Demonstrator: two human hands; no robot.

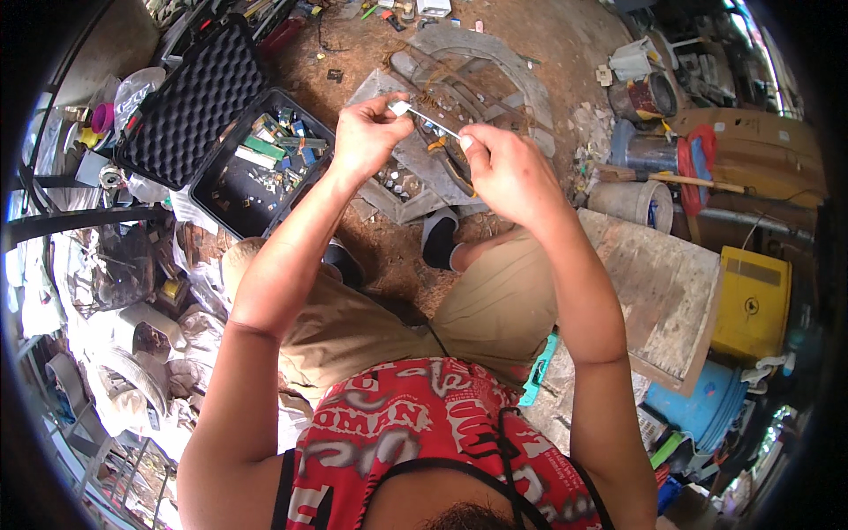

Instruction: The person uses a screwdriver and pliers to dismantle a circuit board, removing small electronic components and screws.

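My left hand (364, 141) is closed, pinching a small white piece (400, 108) between thumb and fingers. A thin metal rod, like a screwdriver shaft (436, 122), runs from my closed right hand (517, 172) toward that piece. Its tip is at or very near the piece; whether they touch I cannot tell. The rod's handle is hidden in my right palm. Below both hands, yellow-handled pliers (452, 164) lie on a grey slab (415, 181) among small scraps.
Left of my legs, an open black case (231, 196) with a foam-lined lid (196, 102) holds green circuit board pieces (265, 148). At right are a wooden board (658, 278), a yellow box (751, 300), a blue tub (702, 402) and a whitish bucket (632, 201) beside a brush (671, 179).
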